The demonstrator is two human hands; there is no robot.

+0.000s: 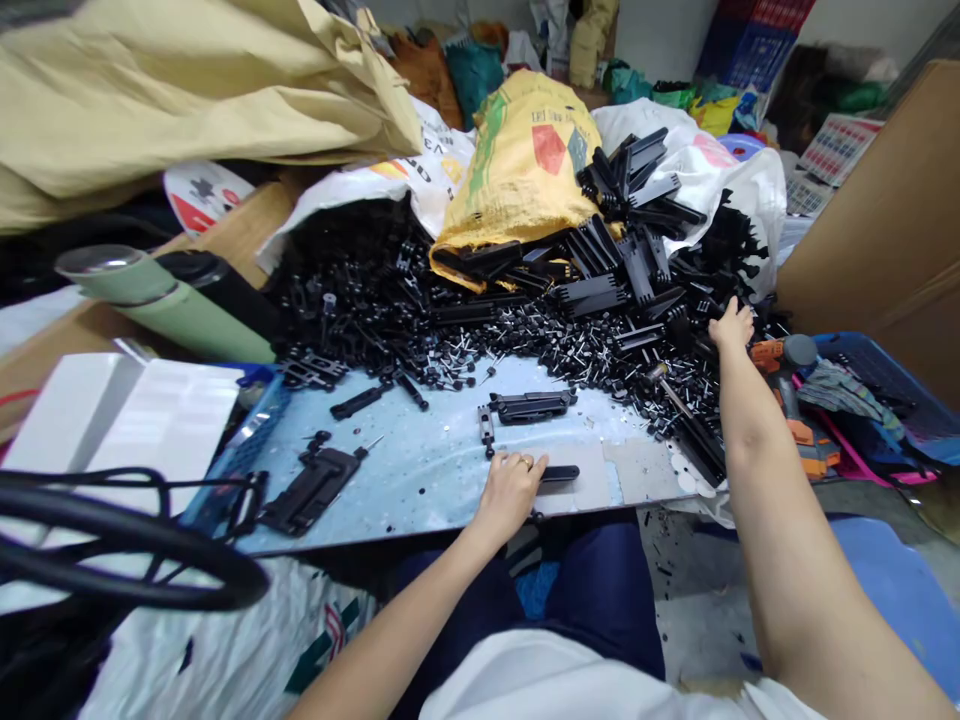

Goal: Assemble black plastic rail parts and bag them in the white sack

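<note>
Well to the left of the yellow sack (525, 165), a light green flask (214, 325) lies slanted beside a black cylinder (221, 280). Also left of the sack but closer to me, a blue basket (279, 405) stands at the end of the worktop (405, 460), and just in from it lies a broad black frame (311, 490). A heap of small black parts (345, 270) spreads from the sack's left side.

My left hand (514, 488) is on the worktop straight out from the sack on my side, its fingers drawn together and curled down on one end of a black bar (561, 473); the other end sticks out to the right. Between that hand and the sack lies a folded black assembly (534, 405), and short pins with black heads (559, 345) are strewn nearer the sack. Long black slotted pieces (592, 295) are piled at the sack's mouth and along its right side.

My right hand (731, 325) is stretched out right of the sack, among the black parts there; I cannot tell whether its fingers pinch anything. Farther right of the sack and nearer me sits an orange power tool (814, 445), beside a blue tray (930, 440).
</note>
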